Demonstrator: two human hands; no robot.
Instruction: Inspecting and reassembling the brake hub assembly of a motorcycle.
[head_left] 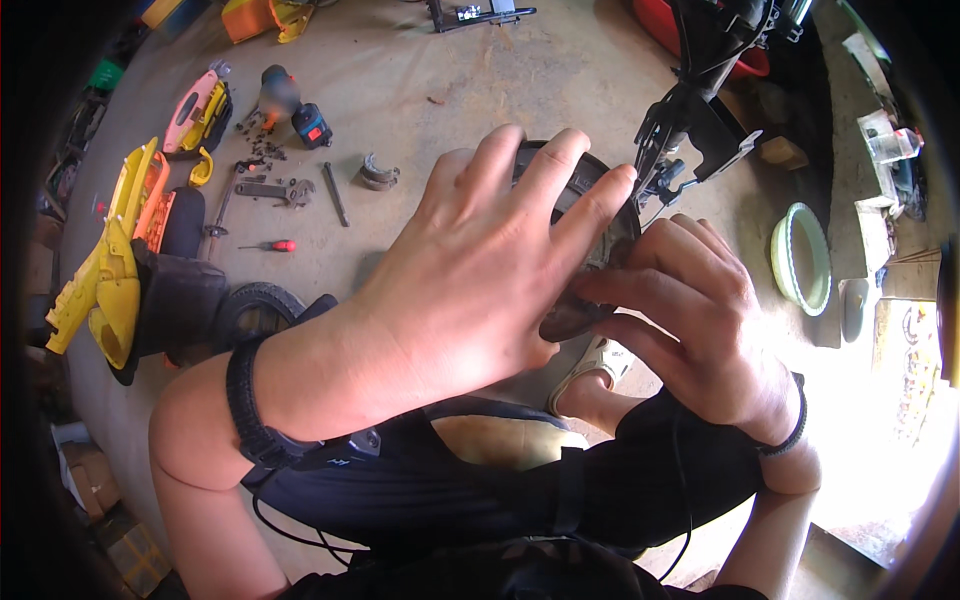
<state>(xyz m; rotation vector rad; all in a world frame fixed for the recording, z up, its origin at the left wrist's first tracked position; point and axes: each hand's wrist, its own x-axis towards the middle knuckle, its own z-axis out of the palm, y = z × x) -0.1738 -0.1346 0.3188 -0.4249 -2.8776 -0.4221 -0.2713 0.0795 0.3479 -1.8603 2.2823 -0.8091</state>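
Note:
A dark round wheel-like part (628, 222) with a black rim is held up in front of me, mostly covered by my hands. Across its face lies my left hand (470, 250), fingers spread and gripping it, with the thumb by the lower edge. At the near right side of the part, my right hand (700, 310) has its fingers bent, thumb and forefinger pinched at the edge. What sits between those fingertips is hidden. On the floor beyond my left wrist lie a pair of curved brake shoes (380, 172) and a long bolt (336, 194).
An adjustable wrench (275, 192), red-handled screwdriver (268, 246), cordless power tool (278, 92) and battery (312, 126) lie left. Yellow body panels (118, 265) and a small tyre (262, 308) stand nearer. A black vehicle frame (690, 120) rises ahead right, near a pale green basin (800, 260).

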